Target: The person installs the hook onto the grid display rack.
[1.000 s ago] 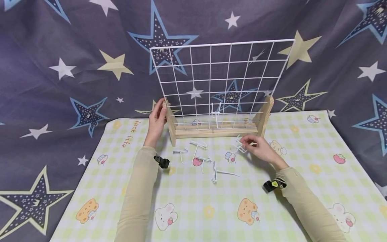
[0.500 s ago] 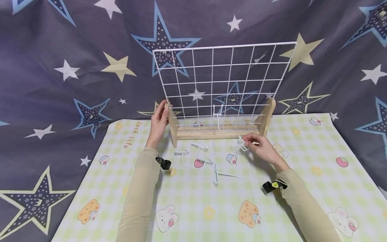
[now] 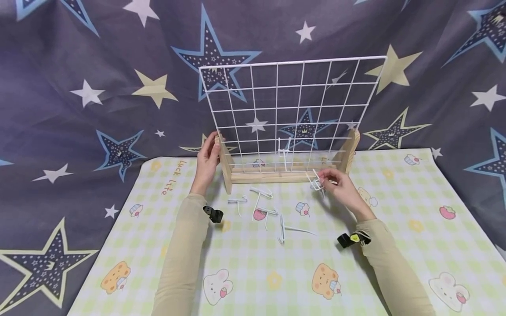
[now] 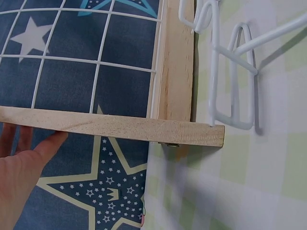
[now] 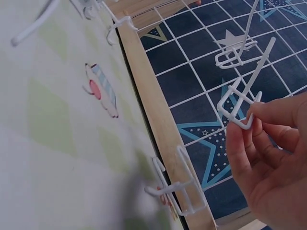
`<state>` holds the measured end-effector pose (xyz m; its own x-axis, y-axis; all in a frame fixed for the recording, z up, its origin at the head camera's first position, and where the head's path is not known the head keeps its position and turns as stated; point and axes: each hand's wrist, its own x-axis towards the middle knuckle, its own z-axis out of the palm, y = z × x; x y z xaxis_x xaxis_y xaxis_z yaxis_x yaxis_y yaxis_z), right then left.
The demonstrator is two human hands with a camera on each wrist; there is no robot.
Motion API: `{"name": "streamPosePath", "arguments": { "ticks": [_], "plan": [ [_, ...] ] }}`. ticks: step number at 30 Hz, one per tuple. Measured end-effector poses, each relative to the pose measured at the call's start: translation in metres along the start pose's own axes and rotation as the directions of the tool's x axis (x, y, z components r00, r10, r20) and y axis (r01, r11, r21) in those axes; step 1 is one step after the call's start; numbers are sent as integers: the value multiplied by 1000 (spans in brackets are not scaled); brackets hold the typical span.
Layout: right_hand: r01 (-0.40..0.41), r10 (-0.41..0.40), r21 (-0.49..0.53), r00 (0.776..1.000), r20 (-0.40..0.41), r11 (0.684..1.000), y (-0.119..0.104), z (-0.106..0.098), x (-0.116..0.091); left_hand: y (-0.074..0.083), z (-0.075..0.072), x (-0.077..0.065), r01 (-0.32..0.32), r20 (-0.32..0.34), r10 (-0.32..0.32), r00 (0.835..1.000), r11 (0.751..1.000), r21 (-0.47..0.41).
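My right hand (image 3: 337,188) pinches a white wire hook (image 5: 247,93) between thumb and fingertips, its prong pointing up, close in front of the grid stand's base. Just below it, another wire hook (image 5: 180,189) lies by the wooden base. My left hand (image 3: 207,158) holds the left wooden upright (image 4: 110,125) of the stand, the thumb tip against its edge and the other fingers partly hidden behind it. Upright between the wooden sides stands a white wire grid (image 3: 277,87). One hook (image 3: 284,152) hangs low on the grid near its middle.
Several more wire hooks lie on the checked tablecloth (image 3: 245,263) in front of the stand, one hook (image 3: 282,228) nearest the viewer. A starry dark curtain (image 3: 47,131) hangs behind the table. Each wrist carries a small black camera.
The right hand has risen slightly toward the grid with the pinched hook, whose prong now points more upward. A hook beneath shows more clearly. The left hand stays on the upright.
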<state>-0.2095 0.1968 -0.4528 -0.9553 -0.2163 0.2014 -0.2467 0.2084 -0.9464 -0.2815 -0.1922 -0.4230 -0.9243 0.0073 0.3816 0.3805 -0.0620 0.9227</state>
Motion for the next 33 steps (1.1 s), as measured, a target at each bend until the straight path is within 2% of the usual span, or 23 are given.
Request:
{"name": "streamPosePath", "arguments": {
  "ticks": [4, 8, 16, 20, 23, 26, 30, 33],
  "plan": [
    [8, -8, 4, 1000, -18, 1000, -4, 2, 3, -1, 0, -1, -12, 3, 12, 1000, 1000, -18],
    [23, -22, 11, 999, -42, 1000, -6, 2, 8, 1, -1, -1, 8, 7, -8, 1000, 1000, -26],
    [53, -49, 39, 993, -105, 998, -14, 7, 17, 22, 4, -6, 34, 9, -34, 999, 999, -8],
    [62, -57, 40, 991, -120, 997, -27, 10, 18, 25, 6, -6, 45, 9, -45, 999, 999, -1],
    [75, -70, 33, 990, -124, 997, -44, 12, 17, 24, 6, -6, 39, 13, -39, 999, 999, -7],
    [89, -83, 37, 987, -136, 995, -53, 13, 18, 17, 3, -2, 33, 14, -33, 999, 999, -13],
    [100, -87, 80, 985, -151, 992, -46, 10, 24, 4, -1, 2, 30, 9, -29, 1000, 999, -22],
    [115, -97, 96, 981, -167, 989, -39, 8, 31, 1, -1, 2, 20, 6, -20, 1000, 999, -27]
  ]
}}
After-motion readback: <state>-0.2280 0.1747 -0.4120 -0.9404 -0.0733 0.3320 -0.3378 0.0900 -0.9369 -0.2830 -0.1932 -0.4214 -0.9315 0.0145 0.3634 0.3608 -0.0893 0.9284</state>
